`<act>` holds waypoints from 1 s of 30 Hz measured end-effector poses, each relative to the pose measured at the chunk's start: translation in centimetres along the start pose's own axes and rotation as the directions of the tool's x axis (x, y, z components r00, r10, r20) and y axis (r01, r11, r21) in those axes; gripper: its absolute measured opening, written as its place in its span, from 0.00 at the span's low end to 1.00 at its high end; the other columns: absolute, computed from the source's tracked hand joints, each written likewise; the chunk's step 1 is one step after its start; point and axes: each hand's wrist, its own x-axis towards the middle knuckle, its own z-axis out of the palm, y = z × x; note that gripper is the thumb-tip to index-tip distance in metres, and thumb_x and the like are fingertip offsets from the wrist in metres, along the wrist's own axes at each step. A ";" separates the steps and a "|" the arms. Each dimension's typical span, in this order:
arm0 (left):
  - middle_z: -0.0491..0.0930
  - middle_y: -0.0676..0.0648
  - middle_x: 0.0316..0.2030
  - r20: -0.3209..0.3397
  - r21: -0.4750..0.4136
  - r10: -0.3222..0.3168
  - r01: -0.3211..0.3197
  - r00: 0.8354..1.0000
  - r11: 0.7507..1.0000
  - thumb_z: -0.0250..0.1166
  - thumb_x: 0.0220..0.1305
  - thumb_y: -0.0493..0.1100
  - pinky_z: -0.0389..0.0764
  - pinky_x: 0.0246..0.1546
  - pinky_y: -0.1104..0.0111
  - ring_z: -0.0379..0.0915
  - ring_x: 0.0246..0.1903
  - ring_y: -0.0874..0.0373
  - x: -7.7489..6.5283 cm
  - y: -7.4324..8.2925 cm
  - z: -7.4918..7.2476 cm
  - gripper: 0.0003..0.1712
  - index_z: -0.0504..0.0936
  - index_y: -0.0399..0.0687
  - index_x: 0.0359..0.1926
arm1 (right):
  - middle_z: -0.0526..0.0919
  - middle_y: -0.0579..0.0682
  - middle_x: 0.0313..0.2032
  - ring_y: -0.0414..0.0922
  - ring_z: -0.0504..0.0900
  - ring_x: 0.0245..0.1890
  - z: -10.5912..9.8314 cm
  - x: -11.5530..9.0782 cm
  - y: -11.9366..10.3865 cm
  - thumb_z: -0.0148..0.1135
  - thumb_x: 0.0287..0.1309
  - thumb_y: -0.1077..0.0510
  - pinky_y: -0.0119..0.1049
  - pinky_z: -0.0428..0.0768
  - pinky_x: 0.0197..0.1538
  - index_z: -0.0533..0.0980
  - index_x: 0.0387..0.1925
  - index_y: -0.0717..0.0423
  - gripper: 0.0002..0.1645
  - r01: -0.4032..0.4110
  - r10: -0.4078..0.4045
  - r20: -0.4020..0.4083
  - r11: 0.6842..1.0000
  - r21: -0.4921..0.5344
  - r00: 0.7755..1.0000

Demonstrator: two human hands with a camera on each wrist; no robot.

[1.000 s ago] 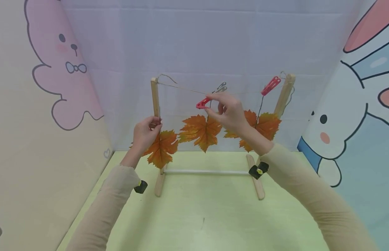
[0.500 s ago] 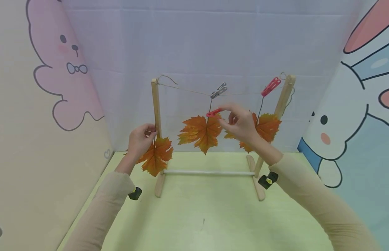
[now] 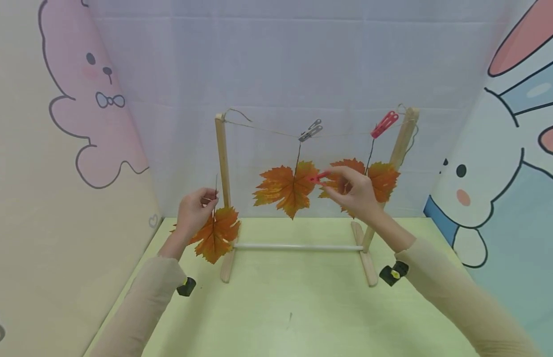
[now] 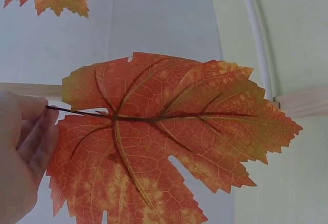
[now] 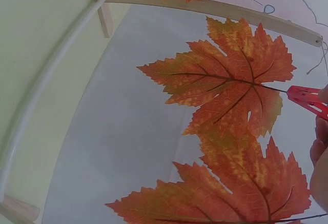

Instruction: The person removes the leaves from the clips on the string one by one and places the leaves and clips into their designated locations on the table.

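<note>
**Paired up, not yet hung**

The left hand (image 3: 195, 210) pinches the held leaf (image 3: 215, 235) by its stem (image 4: 77, 112), low beside the left post (image 3: 222, 153), the stem's tip pointing up. The right hand (image 3: 353, 192) pinches the held clip (image 5: 300, 95) in front of the middle leaf (image 3: 283, 188); whether the two touch cannot be told.

The step in hand looks to be readying the held leaf for the cord (image 3: 263, 129), where the grey clip (image 3: 305, 135) and the right clip (image 3: 385, 124) already hang a leaf each. The next move seems to call for raising the stem to the cord and squeezing the held clip so it bites both.

A bare stretch of cord runs from the left post to the grey clip, probably enough for one more leaf, though the middle leaf's edge reaches under it. The loose cord end (image 3: 242, 114) near the post's top could snag. The rod (image 3: 299, 247) lies well below both hands, and the front of the surface (image 3: 258, 297) leaves room to draw back.
</note>
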 end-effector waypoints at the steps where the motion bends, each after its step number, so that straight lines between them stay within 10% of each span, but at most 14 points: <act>1: 0.81 0.40 0.33 0.000 0.004 0.004 -0.004 1.000 1.000 0.61 0.57 0.32 0.78 0.35 0.57 0.78 0.31 0.48 -0.2 -0.2 0.1 0.08 0.79 0.36 0.40 | 0.75 0.51 0.20 0.37 0.65 0.15 -0.1 -0.4 0.1 0.68 0.39 0.72 0.26 0.65 0.18 0.78 0.41 0.63 0.21 -0.013 0.013 0.005 1.000 -0.001 1.000; 30: 0.81 0.41 0.34 0.251 0.046 -0.133 0.125 0.959 0.991 0.61 0.58 0.33 0.79 0.30 0.62 0.78 0.34 0.47 -3.3 -3.2 1.2 0.11 0.79 0.37 0.43 | 0.70 0.44 0.15 0.36 0.65 0.15 -1.1 -7.7 1.9 0.69 0.37 0.72 0.24 0.65 0.18 0.79 0.39 0.63 0.20 -0.171 0.172 0.006 0.982 -0.076 0.985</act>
